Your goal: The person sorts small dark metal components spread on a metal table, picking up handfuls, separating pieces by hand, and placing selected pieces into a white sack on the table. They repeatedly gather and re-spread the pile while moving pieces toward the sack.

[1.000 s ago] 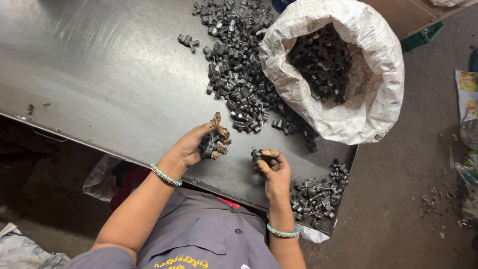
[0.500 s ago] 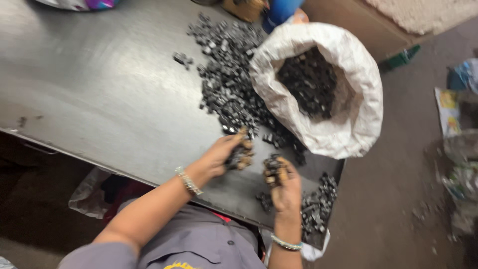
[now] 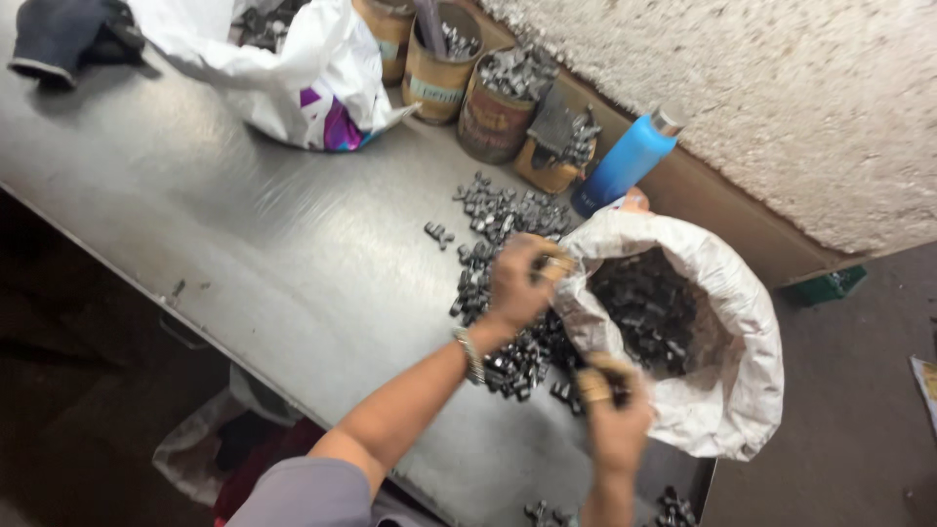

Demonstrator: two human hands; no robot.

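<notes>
Steel table (image 3: 273, 263), scuffed and shiny, fills most of the view, with a rough pale wall (image 3: 781, 107) behind it and dark floor to the right of the hands. White sack (image 3: 722, 410), mouth open, stands just right of both hands and is part full of small dark metal parts (image 3: 649, 312). White plastic bag (image 3: 293, 78) with a purple patch lies far beyond the left hand, a dark glove (image 3: 68, 34) beside it at the table's far corner. Round tins (image 3: 493, 112) in a row beyond the hands hold more grey parts. Blue bottle (image 3: 625, 161) with a silver cap leans just past the sack. Loose pile of parts (image 3: 503, 220) spreads over the table under and beyond the left hand. Left hand (image 3: 522, 283), bangle at the wrist, arm stretched forward, is at the sack's near rim, fingers curled; whether it grips anything cannot be told. Right hand (image 3: 615, 415), raised nearer the camera and blurred, is closed around a few parts at the sack's lower edge. The two hands are apart.
</notes>
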